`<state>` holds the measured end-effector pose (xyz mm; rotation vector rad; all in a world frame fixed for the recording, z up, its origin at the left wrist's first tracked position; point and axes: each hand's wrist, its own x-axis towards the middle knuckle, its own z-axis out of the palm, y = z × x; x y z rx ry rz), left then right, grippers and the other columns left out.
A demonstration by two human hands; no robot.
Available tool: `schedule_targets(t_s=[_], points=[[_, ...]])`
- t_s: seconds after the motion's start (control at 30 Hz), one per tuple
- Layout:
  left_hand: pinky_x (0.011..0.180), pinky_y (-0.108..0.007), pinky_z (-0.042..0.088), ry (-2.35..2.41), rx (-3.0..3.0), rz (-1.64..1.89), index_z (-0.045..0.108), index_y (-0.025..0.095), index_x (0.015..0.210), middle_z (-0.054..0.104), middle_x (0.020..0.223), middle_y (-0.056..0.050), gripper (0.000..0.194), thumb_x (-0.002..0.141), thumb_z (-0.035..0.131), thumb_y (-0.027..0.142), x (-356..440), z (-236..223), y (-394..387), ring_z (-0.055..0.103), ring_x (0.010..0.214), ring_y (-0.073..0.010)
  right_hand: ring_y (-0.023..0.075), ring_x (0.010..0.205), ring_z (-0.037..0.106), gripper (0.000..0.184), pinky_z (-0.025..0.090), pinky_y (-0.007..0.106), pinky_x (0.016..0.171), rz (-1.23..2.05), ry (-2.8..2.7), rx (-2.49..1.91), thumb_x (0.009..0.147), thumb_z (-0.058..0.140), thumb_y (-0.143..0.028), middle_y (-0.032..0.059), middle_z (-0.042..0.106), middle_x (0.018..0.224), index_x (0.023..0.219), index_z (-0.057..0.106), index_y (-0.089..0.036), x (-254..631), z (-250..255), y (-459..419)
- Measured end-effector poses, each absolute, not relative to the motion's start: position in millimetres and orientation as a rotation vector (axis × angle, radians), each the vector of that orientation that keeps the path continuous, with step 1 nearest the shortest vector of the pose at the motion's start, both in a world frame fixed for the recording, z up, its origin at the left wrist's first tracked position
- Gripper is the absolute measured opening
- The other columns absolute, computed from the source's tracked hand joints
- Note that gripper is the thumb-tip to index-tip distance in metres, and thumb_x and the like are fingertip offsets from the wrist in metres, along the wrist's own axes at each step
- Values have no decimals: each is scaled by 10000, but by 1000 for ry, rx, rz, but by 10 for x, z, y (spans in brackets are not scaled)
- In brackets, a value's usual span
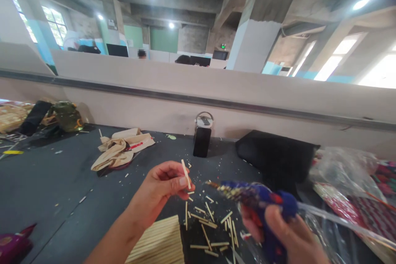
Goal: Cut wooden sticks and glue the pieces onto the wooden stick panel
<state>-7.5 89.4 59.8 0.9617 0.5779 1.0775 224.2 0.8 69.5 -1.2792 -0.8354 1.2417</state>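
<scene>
Between the thumb and fingers of my left hand [168, 183] is a short, pale wooden stick [186, 174], held nearly upright. My right hand [287, 231] is wrapped around a blue hot glue gun [260, 198], somewhat blurred, its nozzle pointing left toward the stick but apart from it. A clear glue stick [337, 218] runs out of the gun's back to the right. Below my left forearm lies a panel of wooden sticks laid side by side [159, 241]. Several loose cut stick pieces [208, 225] are scattered on the dark table beneath my hands.
A phone [202, 142] leans upright against a handled object at the back. A crumpled beige cloth [123, 148] lies left of it, a black bag [275, 152] and clear plastic bags [343, 169] to the right. A purple object [15, 243] sits front left. A low partition [154, 76] bounds the table.
</scene>
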Motion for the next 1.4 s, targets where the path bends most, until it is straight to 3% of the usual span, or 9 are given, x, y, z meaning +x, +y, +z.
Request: schedule_targets(t_s=[0.1, 0.23, 0.37, 0.5, 0.73, 0.9, 1.07, 1.3, 1.4], points=[[552, -201, 532, 591, 957, 1100, 705, 179, 752, 678, 662, 7, 115, 681, 793, 202, -95, 626, 901, 659, 653, -134, 100, 490, 522, 419, 430, 186, 415, 1426, -710, -1077, 757, 653, -568, 45, 644, 650, 777, 695, -151, 2512, 786, 195], [562, -192, 537, 642, 964, 1115, 718, 194, 793, 693, 696, 5, 134, 683, 793, 203, -125, 641, 920, 656, 665, -129, 102, 597, 580, 185, 466, 164, 465, 1567, -765, -1288, 764, 651, -318, 48, 678, 758, 803, 707, -146, 2966, 775, 356], [559, -194, 539, 644, 977, 1085, 720, 194, 786, 690, 695, 0, 126, 683, 792, 196, -163, 656, 917, 652, 666, -132, 125, 556, 592, 174, 476, 191, 409, 1584, -812, -1499, 730, 693, -260, 84, 681, 702, 734, 696, -86, 3204, 792, 304], [552, -192, 535, 633, 1004, 1077, 722, 189, 788, 689, 683, -3, 123, 686, 789, 197, -173, 685, 882, 643, 651, -128, 123, 523, 581, 262, 473, 211, 398, 1258, -1169, -1787, 767, 643, -388, 48, 669, 679, 718, 639, -131, 3169, 870, 255], [546, -196, 531, 621, 994, 1055, 720, 184, 791, 684, 674, 0, 134, 679, 793, 189, -136, 714, 841, 638, 634, -123, 112, 415, 477, 287, 285, 216, 394, 706, -1471, -2027, 767, 601, -420, -42, 492, 477, 600, 544, -193, 3040, 701, 250], [546, -192, 529, 605, 999, 1035, 714, 182, 802, 683, 677, 2, 126, 696, 781, 188, -101, 714, 819, 630, 620, -112, 187, 591, 606, 265, 312, 257, 504, 103, -1754, -2248, 855, 495, -439, 20, 651, 659, 800, 642, -225, 3018, 612, 150], [553, -193, 532, 578, 1010, 1031, 705, 186, 793, 681, 695, 6, 100, 714, 762, 164, -78, 695, 806, 629, 634, -111, 253, 750, 671, 298, 404, 302, 575, -124, -1659, -2322, 886, 465, -452, 55, 723, 859, 981, 648, -237, 2886, 696, -72], [557, -194, 540, 561, 1024, 1032, 703, 186, 787, 679, 711, 5, 90, 722, 748, 142, -60, 704, 784, 632, 650, -115, 163, 725, 671, 176, 464, 234, 631, 522, -2116, -1932, 858, 526, -197, 10, 707, 779, 773, 678, -225, 2256, 206, -519], [547, -199, 542, 563, 1004, 1039, 704, 184, 778, 673, 711, 6, 102, 705, 759, 139, -65, 715, 772, 633, 639, -118, 176, 724, 680, 132, 457, 226, 626, 478, -2227, -2014, 800, 571, -133, 23, 717, 785, 749, 673, -199, 2123, -114, -596]])
